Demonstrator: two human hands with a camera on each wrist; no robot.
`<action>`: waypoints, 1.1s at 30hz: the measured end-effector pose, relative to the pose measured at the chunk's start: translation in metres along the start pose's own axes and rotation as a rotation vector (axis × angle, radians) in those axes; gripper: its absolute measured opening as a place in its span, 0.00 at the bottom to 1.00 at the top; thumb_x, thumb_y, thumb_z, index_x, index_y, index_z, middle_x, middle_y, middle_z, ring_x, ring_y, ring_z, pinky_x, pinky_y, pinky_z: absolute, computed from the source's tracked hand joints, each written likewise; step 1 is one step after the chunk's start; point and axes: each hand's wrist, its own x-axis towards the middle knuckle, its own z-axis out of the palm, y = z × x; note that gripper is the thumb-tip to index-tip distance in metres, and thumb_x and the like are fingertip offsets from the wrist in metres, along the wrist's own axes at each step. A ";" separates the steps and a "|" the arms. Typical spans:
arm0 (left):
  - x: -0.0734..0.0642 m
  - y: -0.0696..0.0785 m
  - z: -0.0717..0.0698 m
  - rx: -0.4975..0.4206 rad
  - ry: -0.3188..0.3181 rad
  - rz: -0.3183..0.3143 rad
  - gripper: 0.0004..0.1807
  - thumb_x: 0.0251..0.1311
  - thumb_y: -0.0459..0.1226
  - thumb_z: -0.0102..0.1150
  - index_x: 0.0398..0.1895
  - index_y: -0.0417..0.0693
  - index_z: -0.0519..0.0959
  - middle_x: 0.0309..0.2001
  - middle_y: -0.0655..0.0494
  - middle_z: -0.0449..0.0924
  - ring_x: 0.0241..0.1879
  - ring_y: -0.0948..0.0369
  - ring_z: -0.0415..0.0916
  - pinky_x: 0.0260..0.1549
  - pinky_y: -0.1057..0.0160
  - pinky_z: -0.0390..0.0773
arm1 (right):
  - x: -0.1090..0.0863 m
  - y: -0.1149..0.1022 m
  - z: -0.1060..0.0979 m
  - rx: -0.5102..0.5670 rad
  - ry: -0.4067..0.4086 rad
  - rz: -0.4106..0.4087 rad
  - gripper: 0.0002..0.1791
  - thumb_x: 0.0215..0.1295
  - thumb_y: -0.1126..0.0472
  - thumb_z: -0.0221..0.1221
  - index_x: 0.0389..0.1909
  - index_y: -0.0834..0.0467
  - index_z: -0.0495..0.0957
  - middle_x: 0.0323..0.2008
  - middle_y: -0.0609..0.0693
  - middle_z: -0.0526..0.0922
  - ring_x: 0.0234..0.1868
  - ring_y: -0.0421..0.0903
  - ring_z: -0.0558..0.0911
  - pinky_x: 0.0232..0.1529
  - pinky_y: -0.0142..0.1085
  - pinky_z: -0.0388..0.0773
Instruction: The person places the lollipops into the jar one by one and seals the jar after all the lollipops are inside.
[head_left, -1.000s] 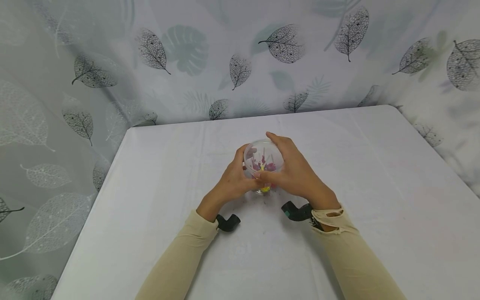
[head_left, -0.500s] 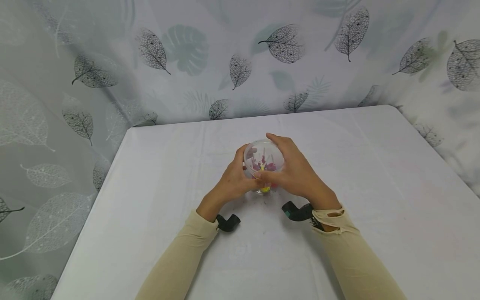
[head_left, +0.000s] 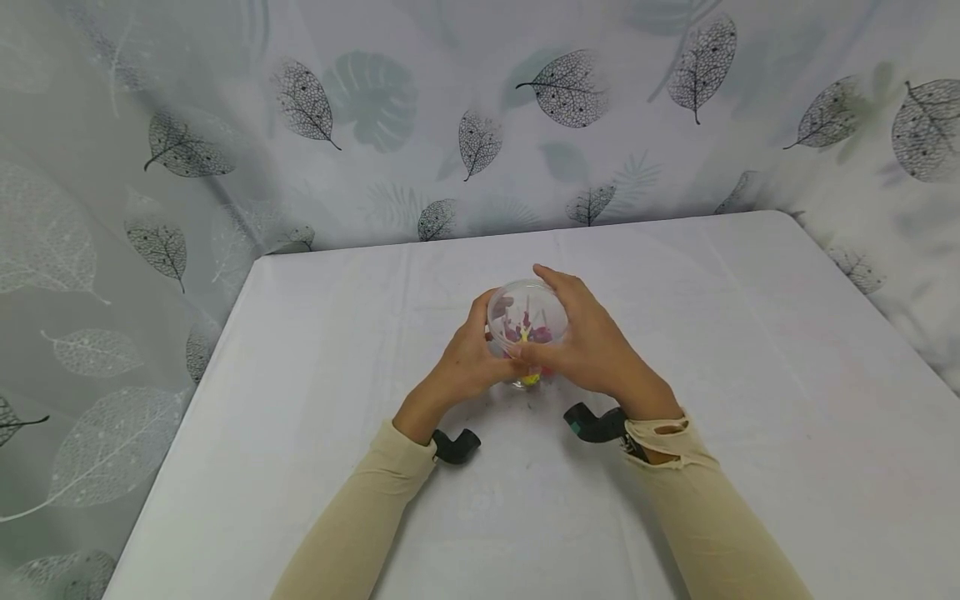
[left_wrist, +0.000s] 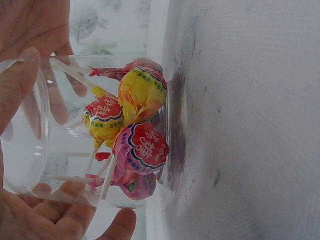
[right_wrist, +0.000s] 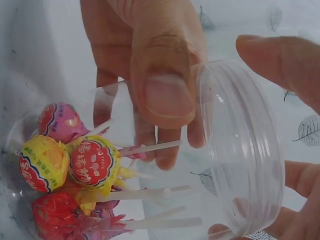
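A clear round plastic jar stands upright between both hands, its base at the white tabletop. Several wrapped lollipops sit inside, among them a yellow lollipop and a pink lollipop, heads down and sticks up. My left hand grips the jar's side, its thumb pressed across the near wall in the right wrist view. Higher up, my right hand curls round the clear ridged lid, thumb at the front and fingers on the far side. Some fingertips are hidden behind the jar or blurred through it.
The white-covered table reaches back to a leaf-patterned curtain, which also hangs on the left and right. A black wrist-camera mount juts from the left cuff, and another black mount from the right cuff.
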 end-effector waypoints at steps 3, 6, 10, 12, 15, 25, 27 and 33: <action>0.000 0.000 0.000 -0.001 -0.002 0.004 0.59 0.51 0.42 0.79 0.81 0.55 0.49 0.72 0.46 0.66 0.65 0.54 0.70 0.71 0.46 0.68 | 0.000 0.000 -0.001 0.013 -0.019 0.009 0.56 0.58 0.51 0.75 0.83 0.45 0.53 0.80 0.51 0.58 0.71 0.56 0.68 0.67 0.64 0.69; 0.000 0.000 0.000 0.000 -0.003 0.011 0.58 0.51 0.42 0.79 0.81 0.55 0.49 0.71 0.46 0.67 0.65 0.54 0.70 0.70 0.46 0.68 | 0.000 0.001 -0.001 0.005 -0.012 0.003 0.56 0.58 0.52 0.75 0.83 0.47 0.54 0.79 0.53 0.61 0.69 0.56 0.70 0.66 0.63 0.71; 0.000 -0.001 0.000 0.000 -0.006 0.013 0.58 0.52 0.42 0.79 0.81 0.54 0.49 0.72 0.45 0.66 0.66 0.54 0.69 0.71 0.46 0.68 | 0.001 0.001 0.001 -0.026 0.018 -0.015 0.56 0.56 0.50 0.77 0.82 0.51 0.57 0.77 0.56 0.63 0.70 0.55 0.69 0.67 0.61 0.69; 0.000 -0.001 0.000 -0.001 -0.007 0.014 0.58 0.52 0.41 0.79 0.81 0.54 0.49 0.73 0.45 0.65 0.66 0.54 0.69 0.71 0.46 0.68 | 0.001 0.001 0.002 -0.024 0.018 -0.019 0.56 0.56 0.50 0.77 0.82 0.50 0.57 0.77 0.54 0.62 0.71 0.54 0.67 0.69 0.61 0.67; 0.000 -0.001 0.000 -0.001 -0.005 0.018 0.58 0.51 0.42 0.78 0.81 0.54 0.50 0.73 0.45 0.65 0.66 0.54 0.69 0.71 0.46 0.67 | 0.000 0.001 0.001 -0.016 -0.009 -0.024 0.56 0.58 0.51 0.76 0.83 0.48 0.54 0.81 0.52 0.55 0.75 0.55 0.63 0.71 0.64 0.63; 0.001 -0.001 0.000 0.000 -0.008 0.025 0.59 0.51 0.41 0.80 0.81 0.54 0.50 0.72 0.44 0.66 0.66 0.53 0.69 0.71 0.45 0.67 | -0.001 0.001 0.001 -0.011 0.017 -0.035 0.54 0.57 0.54 0.77 0.81 0.53 0.58 0.78 0.53 0.62 0.73 0.55 0.67 0.71 0.61 0.66; 0.000 -0.001 0.000 0.001 -0.008 0.022 0.59 0.51 0.41 0.80 0.81 0.53 0.49 0.72 0.44 0.66 0.66 0.53 0.69 0.72 0.45 0.67 | -0.001 0.001 0.001 -0.012 0.021 -0.037 0.55 0.56 0.53 0.78 0.81 0.52 0.58 0.77 0.54 0.63 0.72 0.55 0.67 0.71 0.61 0.66; -0.001 0.000 0.000 -0.002 -0.009 0.022 0.59 0.50 0.42 0.78 0.81 0.54 0.49 0.72 0.43 0.66 0.66 0.54 0.69 0.72 0.46 0.67 | 0.000 0.001 0.000 0.006 -0.011 -0.038 0.57 0.56 0.50 0.78 0.83 0.48 0.55 0.79 0.51 0.60 0.73 0.55 0.66 0.71 0.61 0.64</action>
